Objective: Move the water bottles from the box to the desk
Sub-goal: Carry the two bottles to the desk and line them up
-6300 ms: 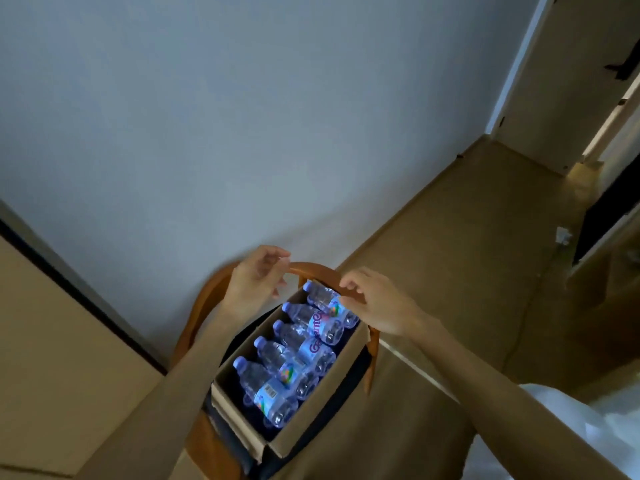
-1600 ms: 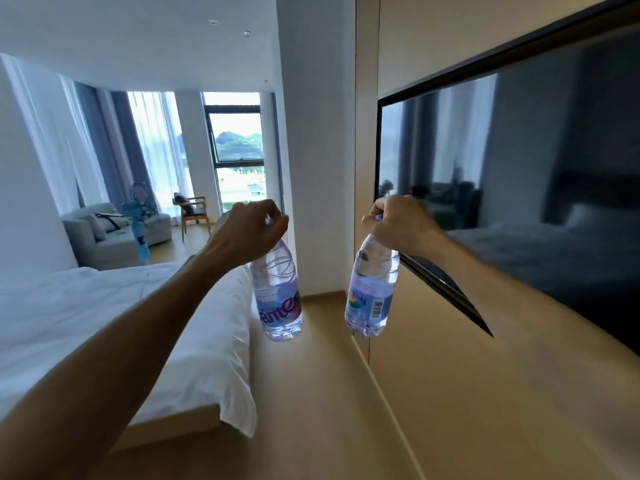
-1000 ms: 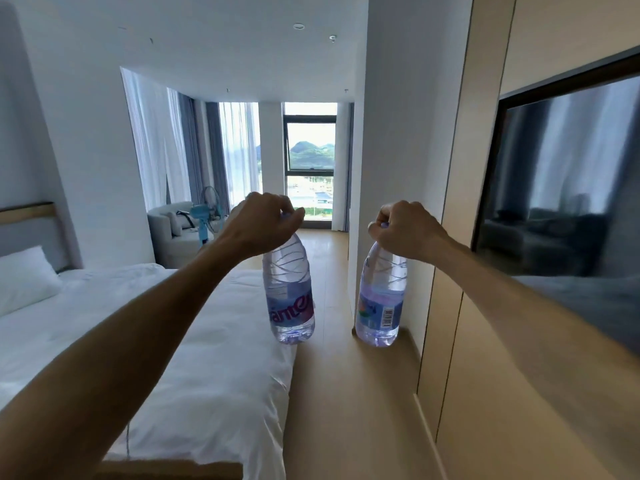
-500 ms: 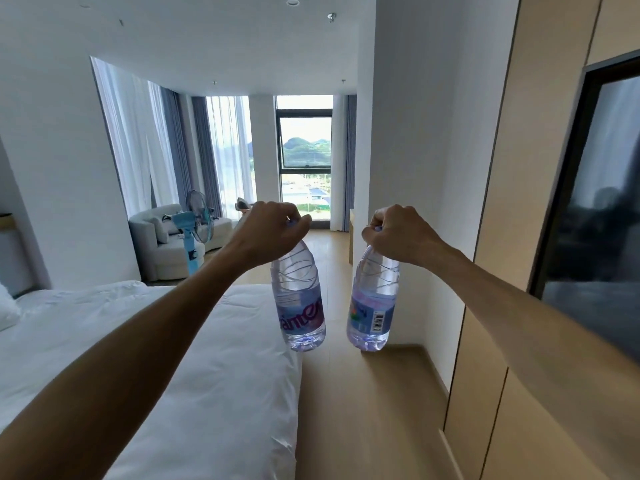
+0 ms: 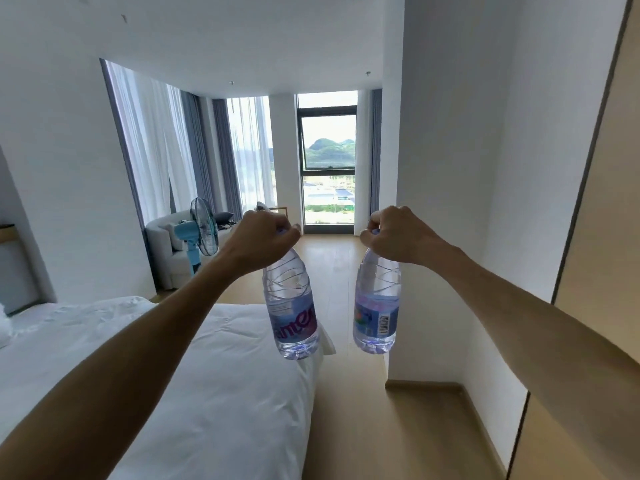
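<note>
Two clear plastic water bottles with blue labels hang in front of me. My left hand (image 5: 261, 242) grips the cap and neck of the left bottle (image 5: 291, 306), which dangles over the foot of the bed. My right hand (image 5: 396, 237) grips the cap and neck of the right bottle (image 5: 377, 304), which hangs over the wooden floor. Both bottles hang nearly upright, a short gap apart. The box and the desk are out of view.
A white bed (image 5: 173, 375) fills the lower left. A wooden-floor aisle (image 5: 346, 410) runs ahead toward a window (image 5: 327, 168). A white wall column (image 5: 450, 202) and a wood panel (image 5: 588, 306) stand on the right. A blue fan (image 5: 201, 233) and a white sofa (image 5: 166, 244) sit further back.
The view has swung from the box on the chair past a wall screen to the aisle by the bed. Each hand now carries a bottle, and I have moved forward along the aisle.
</note>
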Demonstrator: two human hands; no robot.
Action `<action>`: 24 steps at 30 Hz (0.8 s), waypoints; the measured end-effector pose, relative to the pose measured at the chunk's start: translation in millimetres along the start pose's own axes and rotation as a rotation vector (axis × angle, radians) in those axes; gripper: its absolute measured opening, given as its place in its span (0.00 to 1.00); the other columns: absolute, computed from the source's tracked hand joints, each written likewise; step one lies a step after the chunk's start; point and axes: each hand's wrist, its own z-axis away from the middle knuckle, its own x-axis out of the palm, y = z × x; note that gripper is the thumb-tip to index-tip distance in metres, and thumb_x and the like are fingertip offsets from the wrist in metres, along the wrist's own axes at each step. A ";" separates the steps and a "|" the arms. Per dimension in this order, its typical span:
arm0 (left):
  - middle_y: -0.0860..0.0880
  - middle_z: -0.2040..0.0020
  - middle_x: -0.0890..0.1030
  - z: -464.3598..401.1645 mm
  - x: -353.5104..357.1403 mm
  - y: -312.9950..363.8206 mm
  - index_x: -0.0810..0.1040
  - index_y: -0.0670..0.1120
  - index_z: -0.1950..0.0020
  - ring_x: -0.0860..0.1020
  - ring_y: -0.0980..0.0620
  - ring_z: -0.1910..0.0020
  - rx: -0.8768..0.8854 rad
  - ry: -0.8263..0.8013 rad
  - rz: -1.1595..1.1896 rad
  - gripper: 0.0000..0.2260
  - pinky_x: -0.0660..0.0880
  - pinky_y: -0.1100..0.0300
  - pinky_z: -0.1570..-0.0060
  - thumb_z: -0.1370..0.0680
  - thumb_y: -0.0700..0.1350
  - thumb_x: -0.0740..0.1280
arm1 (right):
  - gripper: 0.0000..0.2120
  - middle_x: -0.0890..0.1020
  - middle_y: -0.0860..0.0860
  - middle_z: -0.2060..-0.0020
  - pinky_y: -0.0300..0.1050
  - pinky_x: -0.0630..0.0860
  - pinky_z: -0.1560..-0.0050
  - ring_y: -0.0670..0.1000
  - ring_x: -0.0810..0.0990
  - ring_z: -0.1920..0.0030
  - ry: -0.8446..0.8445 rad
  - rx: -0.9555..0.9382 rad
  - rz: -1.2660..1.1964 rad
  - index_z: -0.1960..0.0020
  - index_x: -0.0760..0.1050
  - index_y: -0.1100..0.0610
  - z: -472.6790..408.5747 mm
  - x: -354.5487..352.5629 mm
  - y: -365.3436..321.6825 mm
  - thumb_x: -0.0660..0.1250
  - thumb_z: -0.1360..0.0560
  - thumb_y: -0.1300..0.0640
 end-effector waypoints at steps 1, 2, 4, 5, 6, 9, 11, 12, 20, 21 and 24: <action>0.57 0.75 0.73 -13.5 8.9 -7.9 0.76 0.49 0.66 0.70 0.60 0.78 -0.003 0.004 0.003 0.12 0.67 0.66 0.70 0.22 0.46 0.66 | 0.08 0.79 0.49 0.67 0.40 0.71 0.63 0.49 0.78 0.64 -0.003 -0.005 -0.002 0.64 0.75 0.54 -16.3 5.2 10.2 0.65 0.27 0.53; 0.57 0.74 0.73 -26.0 16.9 -15.0 0.76 0.50 0.65 0.70 0.61 0.78 -0.004 0.007 0.002 0.12 0.66 0.67 0.71 0.22 0.47 0.67 | 0.08 0.79 0.49 0.68 0.41 0.71 0.63 0.49 0.78 0.64 -0.007 -0.007 -0.008 0.63 0.75 0.54 -31.0 10.6 19.7 0.65 0.27 0.53; 0.57 0.74 0.73 -50.6 33.9 -30.5 0.75 0.51 0.66 0.70 0.61 0.79 -0.001 0.020 -0.005 0.12 0.66 0.67 0.71 0.22 0.47 0.67 | 0.08 0.79 0.49 0.68 0.41 0.71 0.62 0.50 0.78 0.64 -0.015 -0.010 -0.020 0.63 0.75 0.54 -58.6 23.4 38.6 0.65 0.27 0.53; 0.56 0.74 0.73 -63.1 43.0 -38.9 0.74 0.51 0.66 0.69 0.61 0.78 -0.001 0.026 -0.009 0.13 0.67 0.65 0.71 0.22 0.47 0.67 | 0.08 0.79 0.49 0.68 0.41 0.71 0.62 0.50 0.78 0.64 -0.014 -0.010 -0.023 0.63 0.75 0.54 -72.3 30.1 48.2 0.65 0.27 0.53; 0.55 0.74 0.73 -75.2 52.5 -47.8 0.74 0.51 0.67 0.69 0.60 0.77 -0.006 0.028 -0.011 0.13 0.68 0.64 0.70 0.21 0.47 0.66 | 0.07 0.79 0.49 0.68 0.41 0.71 0.62 0.50 0.78 0.64 -0.013 -0.009 -0.026 0.63 0.76 0.54 -85.9 37.4 57.6 0.65 0.27 0.53; 0.55 0.73 0.73 -108.4 84.4 -76.6 0.72 0.54 0.67 0.71 0.58 0.75 -0.021 0.033 -0.001 0.14 0.69 0.63 0.68 0.21 0.47 0.66 | 0.08 0.79 0.50 0.68 0.41 0.71 0.62 0.51 0.78 0.64 -0.007 -0.011 -0.045 0.63 0.76 0.55 -128.3 61.2 85.6 0.65 0.27 0.54; 0.56 0.72 0.73 -129.1 107.1 -98.5 0.72 0.53 0.67 0.72 0.58 0.75 -0.041 0.038 0.016 0.14 0.71 0.62 0.62 0.21 0.46 0.66 | 0.08 0.79 0.50 0.68 0.41 0.71 0.63 0.51 0.79 0.64 -0.006 -0.005 -0.054 0.63 0.76 0.55 -158.4 78.8 104.3 0.65 0.27 0.54; 0.55 0.73 0.73 -140.0 118.4 -110.8 0.71 0.53 0.68 0.71 0.58 0.75 -0.048 0.042 0.022 0.15 0.72 0.60 0.57 0.21 0.45 0.66 | 0.08 0.79 0.50 0.68 0.42 0.72 0.62 0.51 0.79 0.64 -0.007 0.003 -0.057 0.64 0.76 0.55 -174.1 88.2 114.0 0.65 0.27 0.54; 0.52 0.75 0.72 -250.8 202.1 -216.4 0.75 0.44 0.69 0.66 0.58 0.78 -0.036 0.010 0.056 0.15 0.64 0.65 0.71 0.22 0.44 0.66 | 0.11 0.77 0.49 0.71 0.42 0.74 0.64 0.50 0.77 0.67 -0.016 0.014 -0.035 0.68 0.72 0.52 -316.4 161.0 181.4 0.65 0.27 0.54; 0.52 0.75 0.73 -266.8 210.9 -228.5 0.76 0.43 0.68 0.67 0.58 0.77 -0.037 0.000 0.051 0.14 0.65 0.65 0.71 0.22 0.44 0.66 | 0.12 0.77 0.49 0.71 0.40 0.71 0.66 0.49 0.77 0.68 -0.018 0.018 -0.027 0.69 0.71 0.52 -335.0 167.2 189.4 0.65 0.27 0.54; 0.51 0.74 0.74 -315.8 232.7 -264.2 0.78 0.43 0.65 0.69 0.56 0.77 -0.042 -0.013 0.063 0.13 0.68 0.64 0.70 0.22 0.45 0.66 | 0.11 0.77 0.50 0.72 0.39 0.68 0.67 0.49 0.76 0.69 0.003 0.045 -0.018 0.68 0.73 0.55 -389.2 181.4 214.3 0.66 0.26 0.55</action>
